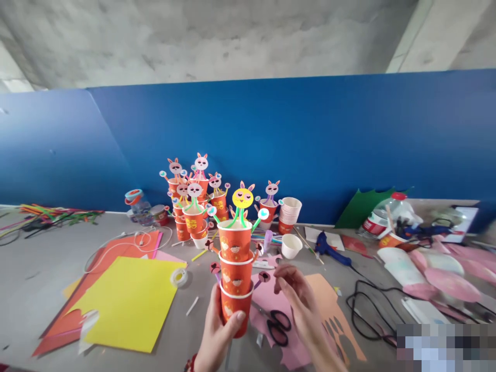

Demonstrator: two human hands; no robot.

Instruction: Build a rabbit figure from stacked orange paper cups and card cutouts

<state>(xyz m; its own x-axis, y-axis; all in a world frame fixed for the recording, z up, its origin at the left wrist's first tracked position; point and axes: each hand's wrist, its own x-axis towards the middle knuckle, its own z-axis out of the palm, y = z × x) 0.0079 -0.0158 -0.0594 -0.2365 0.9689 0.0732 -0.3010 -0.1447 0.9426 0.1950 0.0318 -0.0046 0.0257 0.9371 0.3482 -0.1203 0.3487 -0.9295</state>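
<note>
A stack of red paper cups (235,279) stands upright in my left hand (221,325), its fingers wrapped round the lowest cup. From the top cup rises a yellow paper face (243,198) with pink ears, on green stems that end at the sides in round paper discs. Darker discs stick out between the lower cups. To the right of the stack my right hand (296,299) hovers with bent, parted fingers and nothing visible in them. Below it, black-handled scissors (279,326) lie on pink paper (294,346).
Behind stand several similar cup figures (194,206) and a stack of white cups (290,211). Yellow paper (134,305) and a tape roll (179,278) lie left. On the right are a blue glue gun (329,249), its black cord, a large plastic bottle (383,214) and pink pieces.
</note>
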